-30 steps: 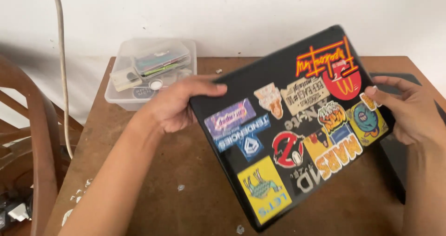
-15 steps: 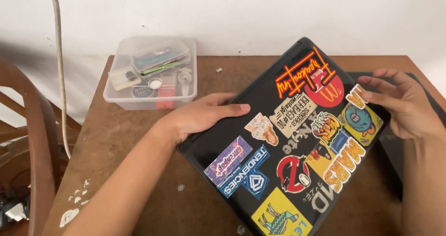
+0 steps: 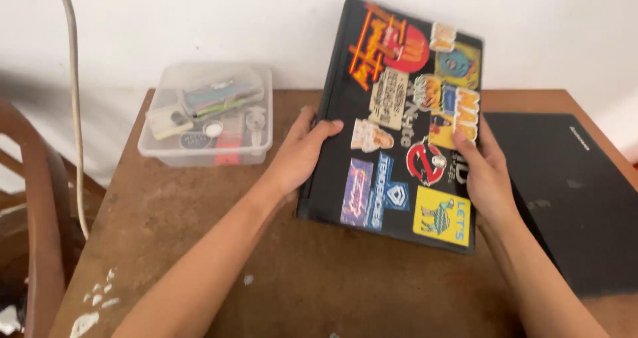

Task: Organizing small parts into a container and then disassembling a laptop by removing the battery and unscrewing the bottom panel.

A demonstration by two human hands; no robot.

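Both-handed, left hand (image 3: 302,155) and right hand (image 3: 488,175) gripping sticker-covered black laptop (image 3: 399,125), seemingly raised above wooden table (image 3: 173,245)

A plain white wall (image 3: 199,19) fills the background, evenly lit by soft daylight. Against it stands a worn brown wooden table (image 3: 199,245), its top scuffed and dotted with white paint flecks near the front left corner. A pale cord (image 3: 74,112) hangs down the wall past the table's left edge. Left of the table is the curved reddish-brown wooden frame of a chair (image 3: 33,212).
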